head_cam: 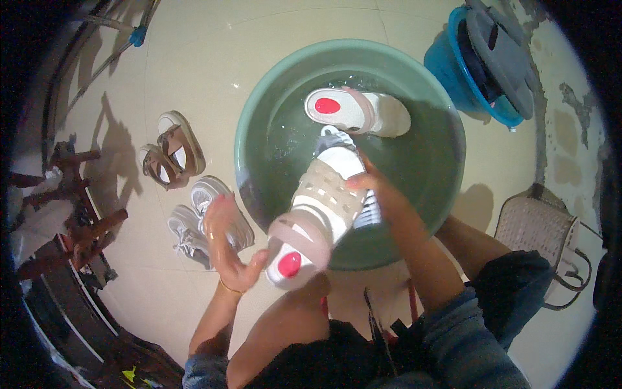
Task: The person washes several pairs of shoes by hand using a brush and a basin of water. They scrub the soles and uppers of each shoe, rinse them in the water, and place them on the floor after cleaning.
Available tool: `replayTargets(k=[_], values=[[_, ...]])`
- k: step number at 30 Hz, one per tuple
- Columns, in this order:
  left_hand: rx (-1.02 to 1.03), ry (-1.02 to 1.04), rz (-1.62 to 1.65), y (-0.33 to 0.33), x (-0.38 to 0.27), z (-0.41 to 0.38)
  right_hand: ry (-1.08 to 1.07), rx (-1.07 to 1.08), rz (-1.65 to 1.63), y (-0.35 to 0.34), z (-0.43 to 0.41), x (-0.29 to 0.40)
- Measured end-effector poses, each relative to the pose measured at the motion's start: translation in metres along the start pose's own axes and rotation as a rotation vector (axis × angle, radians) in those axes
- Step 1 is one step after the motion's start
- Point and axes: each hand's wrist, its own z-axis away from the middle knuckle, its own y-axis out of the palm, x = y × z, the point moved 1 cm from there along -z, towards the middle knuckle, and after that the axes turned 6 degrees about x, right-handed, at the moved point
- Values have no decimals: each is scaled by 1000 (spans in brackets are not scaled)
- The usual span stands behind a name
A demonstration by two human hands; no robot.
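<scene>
A large green plastic basin (245,112) with water stands before me. My right hand (369,185) grips a beige and white sandal (325,189) with a pink strap and a red oval on its insole, tilted over the basin's near left rim. Something striped in white and dark, perhaps a brush, shows behind that sandal and my right hand; its kind is unclear. My left hand (228,248) is empty, its fingers spread, beside the sandal's near end; whether the thumb touches it I cannot tell. A similar sandal (388,114) lies in the far part of the basin.
Left of the basin, grey-white sneakers (189,238) and a pair of brown and white shoes (182,141) are on the tiled floor. A blue bucket (440,63) with dark contents and a grey piece on top stands far right. A woven bag or basket (529,223) is at the right wall.
</scene>
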Motion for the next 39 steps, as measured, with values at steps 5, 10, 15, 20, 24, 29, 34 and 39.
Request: replayTargets(k=[5, 10, 15, 20, 24, 29, 34, 39], values=[[275, -805, 1309, 38, 13, -18, -39, 109, -61, 5, -2, 13], [491, -847, 2370, 60, 46, -21, -132, 52, 464, -13, -24, -7], [438, -981, 2092, 51, 47, -16, 135, -273, 1342, -93, -38, -66], [380, -1075, 1934, 55, 45, -10, -81, -252, 653, -73, -30, -51], [371, -1099, 1764, 62, 35, -9, -104, -115, 858, 30, 16, -13], [300, -1155, 1089, 75, 65, 10, 194, -313, 1067, 40, -23, -8], [157, -1123, 1516, 73, 51, 6, 107, -303, 1012, 60, -8, -14], [361, -1199, 1340, 71, 64, 30, 247, -274, 1137, 36, -18, -4]])
